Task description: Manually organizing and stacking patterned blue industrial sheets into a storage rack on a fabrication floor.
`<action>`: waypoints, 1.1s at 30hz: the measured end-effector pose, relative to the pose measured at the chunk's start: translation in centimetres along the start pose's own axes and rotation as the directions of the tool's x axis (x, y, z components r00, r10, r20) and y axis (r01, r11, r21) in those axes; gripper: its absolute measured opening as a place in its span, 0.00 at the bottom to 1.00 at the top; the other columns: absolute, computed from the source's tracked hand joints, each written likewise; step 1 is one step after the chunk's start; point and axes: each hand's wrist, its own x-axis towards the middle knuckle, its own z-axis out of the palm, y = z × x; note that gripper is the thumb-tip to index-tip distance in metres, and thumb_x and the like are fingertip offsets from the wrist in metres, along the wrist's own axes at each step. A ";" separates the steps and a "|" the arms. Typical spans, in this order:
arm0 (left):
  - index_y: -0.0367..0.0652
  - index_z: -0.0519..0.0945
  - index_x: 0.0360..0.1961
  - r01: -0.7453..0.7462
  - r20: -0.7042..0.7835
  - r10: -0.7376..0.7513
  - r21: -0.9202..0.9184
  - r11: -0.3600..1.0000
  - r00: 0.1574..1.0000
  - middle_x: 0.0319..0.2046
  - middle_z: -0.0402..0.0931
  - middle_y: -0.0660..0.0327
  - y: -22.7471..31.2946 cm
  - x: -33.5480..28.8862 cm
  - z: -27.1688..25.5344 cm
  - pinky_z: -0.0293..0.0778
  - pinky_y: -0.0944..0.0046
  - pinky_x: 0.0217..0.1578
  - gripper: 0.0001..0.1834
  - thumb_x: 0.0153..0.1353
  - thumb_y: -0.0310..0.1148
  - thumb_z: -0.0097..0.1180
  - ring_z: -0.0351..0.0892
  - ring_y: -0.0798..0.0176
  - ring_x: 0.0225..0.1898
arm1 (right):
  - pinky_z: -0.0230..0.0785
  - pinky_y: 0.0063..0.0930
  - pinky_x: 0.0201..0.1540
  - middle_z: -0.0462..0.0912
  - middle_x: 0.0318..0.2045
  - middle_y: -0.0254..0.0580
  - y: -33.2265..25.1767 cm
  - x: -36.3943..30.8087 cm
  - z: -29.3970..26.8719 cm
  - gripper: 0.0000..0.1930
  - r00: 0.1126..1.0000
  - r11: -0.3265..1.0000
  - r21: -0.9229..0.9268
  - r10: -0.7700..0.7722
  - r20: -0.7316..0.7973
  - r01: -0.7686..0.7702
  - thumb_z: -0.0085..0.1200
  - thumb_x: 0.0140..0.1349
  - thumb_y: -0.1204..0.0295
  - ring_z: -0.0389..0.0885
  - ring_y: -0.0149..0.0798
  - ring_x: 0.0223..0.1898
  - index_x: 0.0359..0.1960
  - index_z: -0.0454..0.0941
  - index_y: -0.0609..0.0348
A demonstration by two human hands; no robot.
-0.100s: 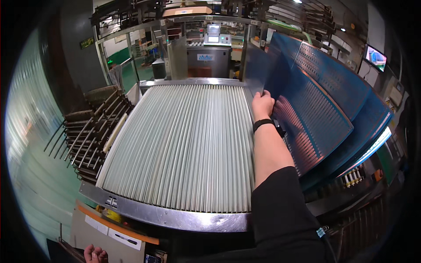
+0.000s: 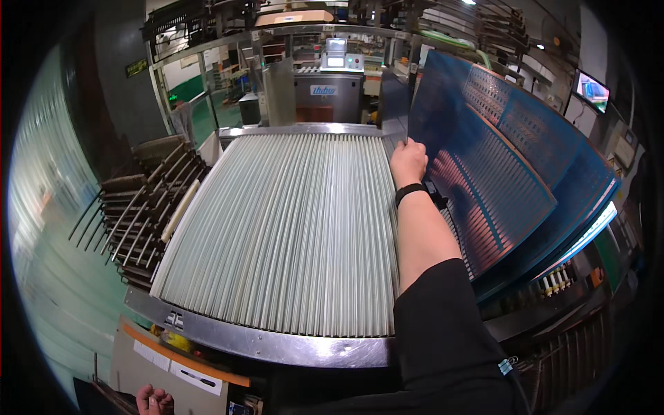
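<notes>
My right hand (image 2: 409,164) is closed on the near edge of a thin, dark grey panel (image 2: 395,104), which stands on edge at the far right corner of a metal frame (image 2: 311,351). The fingers behind the panel are partly hidden. Left of my right forearm, the frame holds many long, pale, translucent strips (image 2: 277,228) lying side by side. My left hand (image 2: 153,400) shows only in part at the lower left edge, beside a grey board (image 2: 131,370). Its fingers are curled in, and nothing shows in them.
Large blue panels with rows of holes (image 2: 498,173) lean to the right of my forearm. On the left stands a rack of dark metal rods (image 2: 142,207). A grey machine with a small screen (image 2: 328,97) is beyond the frame. A monitor (image 2: 592,91) hangs at the upper right.
My right hand has shifted slightly left, and the grey panel has swung left with it, away from the blue panels. My left hand has barely moved.
</notes>
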 end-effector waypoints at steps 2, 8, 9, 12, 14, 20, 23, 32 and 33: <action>0.35 0.70 0.62 0.004 0.033 -0.004 0.001 1.000 0.999 0.51 0.77 0.50 -0.5 0.6 0.5 0.73 0.54 0.59 0.21 0.73 0.35 0.53 0.79 0.53 0.51 | 0.74 0.49 0.54 0.84 0.48 0.54 1.4 1.1 0.3 0.17 0.999 0.993 0.113 0.027 0.024 -0.030 0.53 0.68 0.61 0.82 0.61 0.50 0.52 0.82 0.55; 0.35 0.71 0.61 0.080 0.145 -0.073 -0.044 0.996 0.987 0.48 0.79 0.52 -0.6 2.7 1.0 0.73 0.54 0.58 0.22 0.72 0.37 0.56 0.79 0.55 0.51 | 0.75 0.51 0.50 0.86 0.41 0.58 -1.2 3.7 -4.3 0.15 0.979 0.957 0.282 -0.005 -0.202 0.063 0.53 0.66 0.63 0.84 0.61 0.46 0.45 0.83 0.60; 0.36 0.71 0.61 0.082 0.182 -0.065 -0.088 0.993 0.981 0.48 0.79 0.52 -0.4 3.3 1.8 0.74 0.55 0.58 0.22 0.72 0.37 0.57 0.79 0.55 0.51 | 0.75 0.51 0.48 0.85 0.37 0.58 -3.0 3.2 -5.5 0.12 0.970 0.960 0.239 -0.093 -0.225 0.148 0.54 0.65 0.64 0.83 0.62 0.43 0.39 0.83 0.60; 0.37 0.72 0.62 0.104 0.320 -0.049 -0.156 0.982 0.946 0.49 0.80 0.52 0.0 5.6 4.6 0.73 0.54 0.58 0.23 0.73 0.40 0.56 0.79 0.54 0.52 | 0.75 0.51 0.44 0.84 0.35 0.57 -7.7 -0.4 -6.4 0.09 0.961 0.870 0.415 -0.209 -0.180 0.267 0.52 0.64 0.69 0.82 0.61 0.41 0.37 0.82 0.59; 0.39 0.71 0.63 0.137 0.453 0.000 -0.270 0.953 0.892 0.49 0.80 0.54 0.2 6.8 7.3 0.73 0.53 0.58 0.24 0.73 0.43 0.55 0.80 0.54 0.51 | 0.75 0.48 0.49 0.83 0.42 0.56 -10.0 -5.6 -7.3 0.12 0.932 0.750 0.561 -0.339 -0.128 0.350 0.45 0.64 0.77 0.81 0.58 0.48 0.43 0.82 0.59; 0.41 0.69 0.67 0.481 0.751 -0.032 -0.389 0.785 0.660 0.59 0.75 0.53 1.0 8.4 13.6 0.71 0.51 0.61 0.30 0.74 0.51 0.48 0.74 0.53 0.59 | 0.77 0.42 0.49 0.84 0.40 0.52 -10.7 -21.5 -17.0 0.11 0.540 0.357 0.735 -0.841 -0.016 0.577 0.50 0.56 0.80 0.83 0.53 0.44 0.41 0.79 0.63; 0.40 0.62 0.72 0.530 0.715 -0.121 -0.383 0.757 0.689 0.66 0.68 0.50 -0.4 9.8 12.1 0.65 0.47 0.67 0.35 0.75 0.55 0.42 0.68 0.48 0.65 | 0.76 0.41 0.50 0.83 0.44 0.47 -9.0 -26.7 -20.8 0.14 0.321 0.265 0.763 -0.944 0.079 0.590 0.53 0.58 0.72 0.82 0.51 0.47 0.45 0.79 0.63; 0.39 0.66 0.67 0.378 0.616 -0.149 -0.260 0.889 0.774 0.58 0.74 0.54 -6.0 8.7 10.3 0.72 0.54 0.61 0.26 0.71 0.37 0.50 0.74 0.56 0.58 | 0.72 0.46 0.59 0.79 0.54 0.54 -1.4 -23.6 -30.4 0.27 0.514 0.361 0.837 -0.850 0.115 0.410 0.64 0.58 0.71 0.78 0.57 0.56 0.60 0.75 0.64; 0.40 0.66 0.67 0.332 0.566 -0.117 -0.293 0.897 0.816 0.58 0.75 0.55 -6.7 8.9 9.9 0.74 0.53 0.59 0.25 0.71 0.34 0.49 0.76 0.56 0.57 | 0.73 0.42 0.57 0.80 0.54 0.54 0.1 -23.0 -31.9 0.24 0.702 0.492 0.744 -0.711 0.042 0.453 0.61 0.59 0.76 0.80 0.54 0.52 0.59 0.76 0.65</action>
